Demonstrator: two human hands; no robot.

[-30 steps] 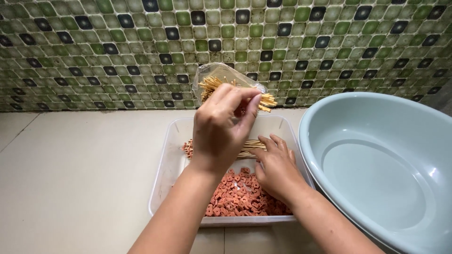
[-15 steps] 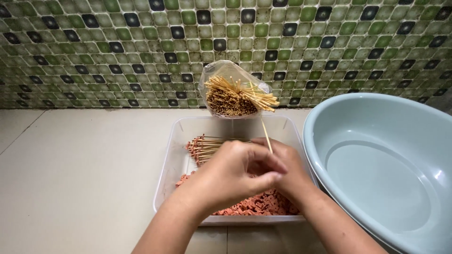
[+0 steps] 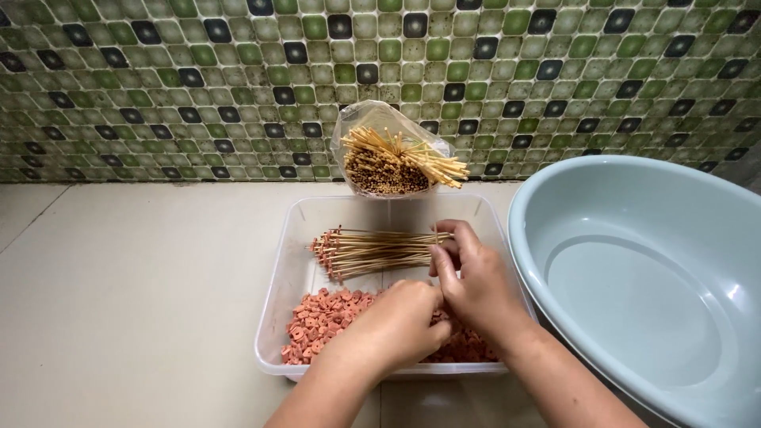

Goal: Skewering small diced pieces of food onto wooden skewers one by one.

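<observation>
Left hand [image 3: 396, 325] down from the bag of bare skewers [image 3: 392, 158], now low over the pink sausage pieces [image 3: 325, 313] in the clear tray [image 3: 277, 317], fingers curled shut, contents not visible. Right hand [image 3: 476, 289] beside it, fingers pinched on one thin skewer [image 3: 435, 235] held upright, where earlier resting on the loaded skewers [image 3: 372, 250]. Judged: stick fetched, threading under way; blue basin [image 3: 634, 277] on the worktop [image 3: 135, 301] to the right.

Beige countertop [image 3: 135, 317] filling the lower frame, clear plastic tray [image 3: 295, 273] at centre, pale blue basin [image 3: 634, 293] at right, clear bag of bamboo skewers [image 3: 388, 154] top centre against the wall
</observation>
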